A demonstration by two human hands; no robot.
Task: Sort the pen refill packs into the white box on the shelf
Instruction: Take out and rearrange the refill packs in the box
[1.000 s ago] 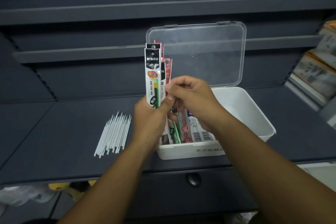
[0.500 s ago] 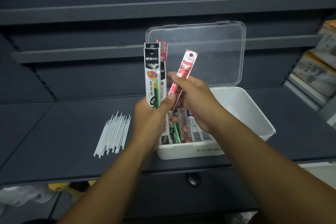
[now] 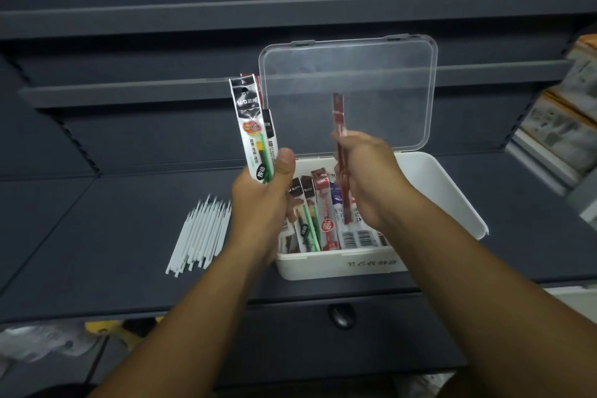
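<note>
So right now the red pack (image 3: pixel 338 116) is upright and edge-on in my right hand (image 3: pixel 365 178), pinched between thumb and curled fingers over the middle of the box (image 3: pixel 452 203). I'd guess it's upright so it can slot in beside the row already there. The box sits at the front edge of the shelf (image 3: pixel 97 236), right of centre, with its lid (image 3: pixel 349 90) propped open at the back, out of the way. The packs inside (image 3: pixel 323 216) lie side by side in the left half, barcodes toward the front wall; the right half is bare. My left hand (image 3: pixel 265 203) grips the bundle (image 3: pixel 252 126) by its bottom end, thumb pressed across the front, just left of the box, probably so the faces stay readable while I pick. The front one reads M&G on a black header, and one pack in the box has a red circle with 福. The writing on the box's front wall is too blurry to read. White sticks (image 3: pixel 203 229) lie on the shelf further left.
</note>
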